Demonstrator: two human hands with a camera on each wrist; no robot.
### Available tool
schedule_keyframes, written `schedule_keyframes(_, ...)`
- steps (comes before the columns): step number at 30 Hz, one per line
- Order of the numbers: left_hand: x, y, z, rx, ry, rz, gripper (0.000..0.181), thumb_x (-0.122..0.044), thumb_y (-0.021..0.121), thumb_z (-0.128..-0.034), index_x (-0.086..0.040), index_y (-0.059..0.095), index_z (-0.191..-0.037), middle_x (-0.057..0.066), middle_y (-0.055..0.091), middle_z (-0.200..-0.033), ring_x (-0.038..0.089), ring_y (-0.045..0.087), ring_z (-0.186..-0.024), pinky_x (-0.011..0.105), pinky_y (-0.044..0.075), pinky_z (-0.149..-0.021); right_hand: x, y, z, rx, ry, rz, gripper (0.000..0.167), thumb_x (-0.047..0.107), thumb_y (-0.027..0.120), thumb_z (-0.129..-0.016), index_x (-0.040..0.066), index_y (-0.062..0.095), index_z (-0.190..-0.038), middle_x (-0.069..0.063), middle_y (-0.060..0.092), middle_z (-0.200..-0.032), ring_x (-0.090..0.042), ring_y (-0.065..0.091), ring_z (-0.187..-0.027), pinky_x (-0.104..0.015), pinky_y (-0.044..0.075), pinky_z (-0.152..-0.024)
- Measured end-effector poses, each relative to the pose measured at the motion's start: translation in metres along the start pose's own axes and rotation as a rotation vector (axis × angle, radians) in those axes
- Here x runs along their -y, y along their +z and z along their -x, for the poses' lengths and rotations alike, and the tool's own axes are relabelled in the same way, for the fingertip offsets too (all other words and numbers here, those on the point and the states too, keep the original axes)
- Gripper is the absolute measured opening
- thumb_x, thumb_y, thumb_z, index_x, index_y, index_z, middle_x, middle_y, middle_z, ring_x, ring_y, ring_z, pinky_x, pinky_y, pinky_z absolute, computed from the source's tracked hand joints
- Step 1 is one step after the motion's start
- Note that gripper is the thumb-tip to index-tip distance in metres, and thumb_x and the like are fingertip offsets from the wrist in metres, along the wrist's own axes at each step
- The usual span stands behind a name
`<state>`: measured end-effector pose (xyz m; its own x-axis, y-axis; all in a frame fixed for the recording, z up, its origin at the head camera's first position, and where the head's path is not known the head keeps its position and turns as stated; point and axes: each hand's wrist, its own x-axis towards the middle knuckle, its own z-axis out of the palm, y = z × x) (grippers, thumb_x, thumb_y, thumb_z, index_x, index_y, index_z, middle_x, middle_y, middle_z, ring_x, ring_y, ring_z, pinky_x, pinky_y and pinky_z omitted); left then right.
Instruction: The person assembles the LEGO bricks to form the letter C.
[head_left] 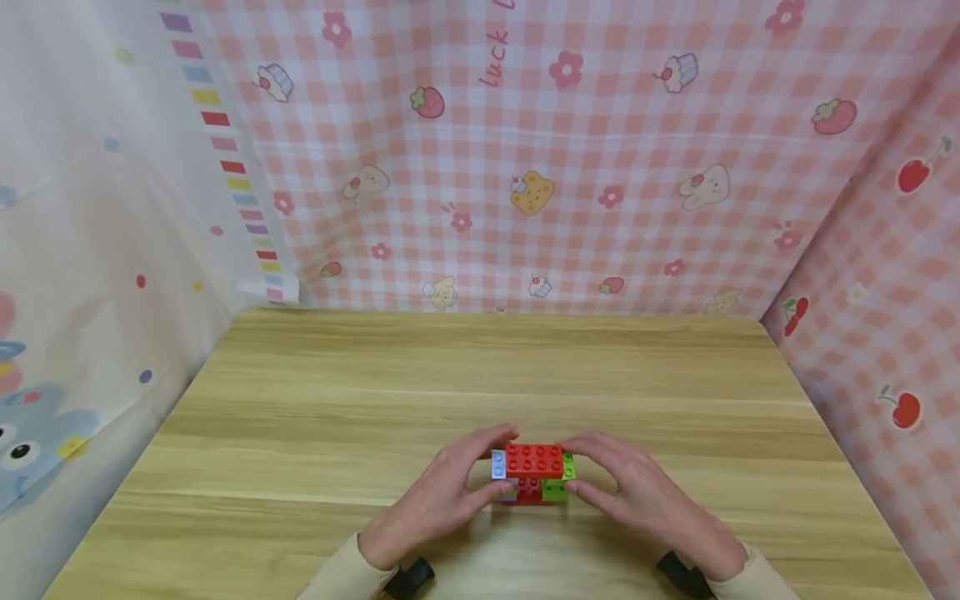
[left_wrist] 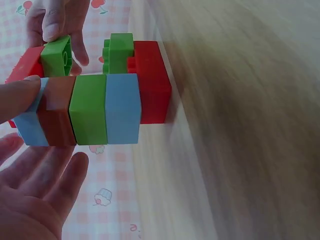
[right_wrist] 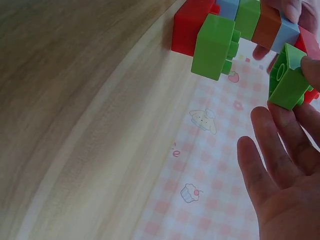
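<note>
A structure of toy building bricks stands on the table in front of me. Its base is a red brick [left_wrist: 152,82], and another red brick [head_left: 534,460] spans the top. The left column stacks a light blue brick [left_wrist: 122,110], a green brick [left_wrist: 90,110], a brown brick [left_wrist: 57,110] and an upper light blue brick [left_wrist: 31,122]. My left hand [head_left: 438,481] pinches that upper blue brick between thumb and fingers. My right hand [head_left: 648,492] pinches a green brick [right_wrist: 289,85] under the top's right end. Below it, across a gap, a lower green brick [right_wrist: 212,47] sits on the base.
The wooden table [head_left: 300,417] extends around the bricks. A pink checked cloth [head_left: 480,167] hangs behind it, with patterned cloth [head_left: 862,333] on the right and a white printed cloth [head_left: 97,208] on the left. Dark straps [head_left: 408,579] circle both wrists.
</note>
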<state>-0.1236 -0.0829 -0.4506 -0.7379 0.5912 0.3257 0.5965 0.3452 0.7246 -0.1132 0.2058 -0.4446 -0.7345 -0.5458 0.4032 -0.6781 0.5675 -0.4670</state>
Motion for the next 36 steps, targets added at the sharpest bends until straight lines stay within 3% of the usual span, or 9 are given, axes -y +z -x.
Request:
schedule_keyframes(6, 0.005, 0.001, 0.004, -0.047, 0.028, 0.04, 0.06, -0.007, 0.077, -0.0923, -0.002, 0.049, -0.146, 0.011, 0.062, -0.13, 0.023, 0.069, -0.111, 0.035, 0.056, -0.098, 0.001, 0.001, -0.002, 0.003, 0.009, -0.021, 0.046, 0.017, 0.084, -0.088, 0.01, 0.067, -0.13, 0.0, 0.071, -0.124, -0.02, 0.069, -0.112, -0.044, 0.06, -0.09)
schedule_keyframes(16, 0.008, 0.0, 0.007, -0.086, 0.022, 0.107, 0.037, -0.012, 0.072, -0.0982, -0.011, 0.057, -0.132, 0.004, 0.064, -0.127, 0.019, 0.069, -0.108, 0.043, 0.059, -0.093, 0.003, -0.001, -0.008, 0.067, 0.104, -0.084, 0.039, 0.023, 0.076, -0.097, 0.007, 0.067, -0.132, -0.001, 0.07, -0.125, -0.017, 0.068, -0.108, -0.043, 0.06, -0.089)
schedule_keyframes(22, 0.01, -0.003, 0.007, -0.082, -0.041, 0.155, 0.036, -0.017, 0.071, -0.0992, -0.01, 0.06, -0.132, 0.006, 0.066, -0.128, 0.022, 0.07, -0.11, 0.038, 0.059, -0.093, 0.004, -0.002, -0.014, 0.141, 0.211, -0.156, 0.046, 0.04, 0.066, -0.103, 0.009, 0.065, -0.136, -0.001, 0.069, -0.128, -0.018, 0.068, -0.108, -0.044, 0.06, -0.091)
schedule_keyframes(26, 0.013, -0.004, 0.004, -0.079, -0.104, 0.155, 0.037, -0.019, 0.071, -0.0997, -0.009, 0.061, -0.134, 0.007, 0.066, -0.129, 0.025, 0.069, -0.111, 0.033, 0.058, -0.093, 0.002, -0.001, -0.02, 0.163, 0.271, -0.21, 0.05, 0.044, 0.066, -0.102, 0.01, 0.063, -0.139, -0.002, 0.069, -0.13, -0.016, 0.068, -0.107, -0.04, 0.06, -0.091)
schedule_keyframes(30, 0.016, -0.004, 0.001, -0.083, -0.162, 0.135, 0.035, -0.019, 0.07, -0.1005, -0.01, 0.062, -0.133, 0.005, 0.066, -0.128, 0.024, 0.069, -0.111, 0.027, 0.058, -0.091, 0.0, 0.002, -0.027, 0.183, 0.35, -0.275, 0.052, 0.038, 0.074, -0.097, 0.01, 0.061, -0.139, -0.006, 0.069, -0.128, -0.017, 0.069, -0.106, -0.038, 0.06, -0.091)
schedule_keyframes(36, 0.02, -0.006, -0.003, -0.069, -0.22, 0.083, 0.032, -0.02, 0.067, -0.1028, -0.01, 0.062, -0.133, 0.006, 0.065, -0.126, 0.022, 0.07, -0.108, 0.028, 0.059, -0.09, -0.003, 0.009, -0.034, 0.202, 0.439, -0.326, 0.04, 0.021, 0.082, -0.091, 0.012, 0.062, -0.125, -0.006, 0.068, -0.123, -0.021, 0.071, -0.104, -0.034, 0.061, -0.088)
